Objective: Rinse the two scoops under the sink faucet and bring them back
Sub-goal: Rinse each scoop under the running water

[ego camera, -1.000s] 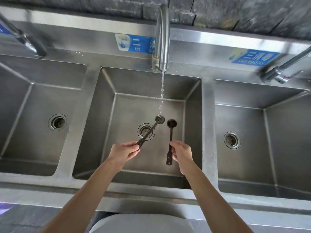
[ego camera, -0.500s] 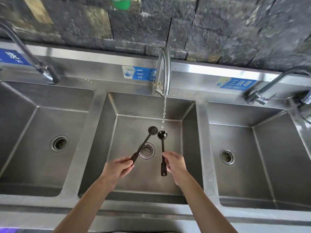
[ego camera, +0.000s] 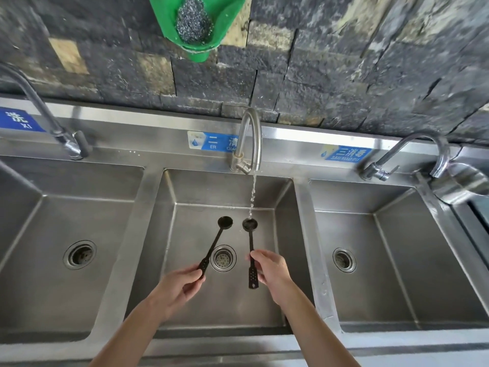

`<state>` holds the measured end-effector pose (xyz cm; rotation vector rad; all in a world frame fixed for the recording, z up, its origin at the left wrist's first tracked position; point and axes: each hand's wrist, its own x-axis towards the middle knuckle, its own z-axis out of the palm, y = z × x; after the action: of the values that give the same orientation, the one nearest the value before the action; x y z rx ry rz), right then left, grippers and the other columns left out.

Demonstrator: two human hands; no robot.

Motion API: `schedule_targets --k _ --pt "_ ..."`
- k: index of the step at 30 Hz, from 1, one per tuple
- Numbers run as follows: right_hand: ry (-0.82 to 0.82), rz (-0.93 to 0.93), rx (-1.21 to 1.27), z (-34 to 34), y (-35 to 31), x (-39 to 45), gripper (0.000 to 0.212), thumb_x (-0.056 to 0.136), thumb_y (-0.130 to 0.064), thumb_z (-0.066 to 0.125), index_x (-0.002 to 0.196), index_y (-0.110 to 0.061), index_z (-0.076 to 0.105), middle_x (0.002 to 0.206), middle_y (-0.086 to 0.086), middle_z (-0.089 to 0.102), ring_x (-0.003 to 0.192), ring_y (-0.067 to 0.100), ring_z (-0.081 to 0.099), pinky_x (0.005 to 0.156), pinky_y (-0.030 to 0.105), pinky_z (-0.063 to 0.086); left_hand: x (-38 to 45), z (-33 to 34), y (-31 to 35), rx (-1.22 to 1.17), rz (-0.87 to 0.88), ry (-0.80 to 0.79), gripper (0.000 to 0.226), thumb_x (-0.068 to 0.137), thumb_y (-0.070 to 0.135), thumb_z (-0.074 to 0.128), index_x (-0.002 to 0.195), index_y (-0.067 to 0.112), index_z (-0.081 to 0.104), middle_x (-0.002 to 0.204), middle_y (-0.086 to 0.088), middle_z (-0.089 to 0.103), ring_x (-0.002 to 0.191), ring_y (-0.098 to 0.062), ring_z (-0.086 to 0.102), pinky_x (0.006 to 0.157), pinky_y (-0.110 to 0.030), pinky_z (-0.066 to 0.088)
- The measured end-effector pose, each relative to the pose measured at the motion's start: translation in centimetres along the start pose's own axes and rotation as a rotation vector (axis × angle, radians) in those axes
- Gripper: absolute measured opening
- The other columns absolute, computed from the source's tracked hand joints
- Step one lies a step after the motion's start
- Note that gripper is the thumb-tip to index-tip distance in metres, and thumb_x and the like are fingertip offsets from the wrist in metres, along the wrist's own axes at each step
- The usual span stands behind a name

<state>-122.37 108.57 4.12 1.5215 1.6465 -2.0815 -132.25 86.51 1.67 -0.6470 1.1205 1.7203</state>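
Over the middle basin (ego camera: 283, 250) of the three-basin steel sink, the right hand (ego camera: 271, 270) pinches the handle of one black scoop (ego camera: 250, 243), whose bowl sits directly under the thin stream from the centre faucet (ego camera: 250, 139). Just beside it toward the basin's left wall, the left hand (ego camera: 180, 287) has its fingers clamped on the handle end of the second black scoop (ego camera: 215, 243), bowl clear of the water and above the drain (ego camera: 223, 258).

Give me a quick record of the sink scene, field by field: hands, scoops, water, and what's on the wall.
left hand: holds left scoop by handle end, bowl beside the stream
right hand: holds right scoop mid-handle, bowl under the stream
faucet: middle one, running
basin: middle basin of three
wall: green holder with steel scourer
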Motion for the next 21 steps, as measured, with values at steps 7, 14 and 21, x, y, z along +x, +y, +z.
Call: schedule_targets --k 7,14,21 --pt "-0.01 -0.032 0.011 -0.3 -0.2 -0.6 0.021 0.098 -0.02 0.067 0.09 -0.009 0.083 0.083 0.001 0.082 0.046 0.0 0.056 0.045 0.014 0.043 -0.7 0.7 -0.3 -0.235 -0.159 -0.136 0.034 0.086 0.002 0.068 0.117 -0.012 0.063 0.105 -0.026 0.072 0.081 -0.027 0.076 0.072 -0.032 0.061" --pt "0.032 -0.027 0.096 -0.2 0.0 -0.5 0.013 0.089 -0.017 0.08 0.094 -0.004 0.082 0.074 0.004 0.074 0.047 0.006 0.055 0.046 0.017 0.042 -1.2 1.2 -1.4 -0.263 -0.192 -0.098 0.038 0.082 0.0 0.072 0.118 -0.01 0.066 0.105 -0.023 0.072 0.078 -0.025 0.074 0.067 -0.031 0.063" --pt "0.078 -0.025 0.098 0.5 -0.9 -0.1 0.019 0.077 -0.016 0.091 0.093 -0.012 0.081 0.073 0.0 0.072 0.059 0.007 0.06 0.055 0.016 0.051 -1.2 0.5 -1.8 -0.264 -0.111 0.022 0.048 0.07 -0.01 0.075 0.118 -0.001 0.069 0.103 -0.011 0.073 0.091 -0.016 0.067 0.072 -0.023 0.059"
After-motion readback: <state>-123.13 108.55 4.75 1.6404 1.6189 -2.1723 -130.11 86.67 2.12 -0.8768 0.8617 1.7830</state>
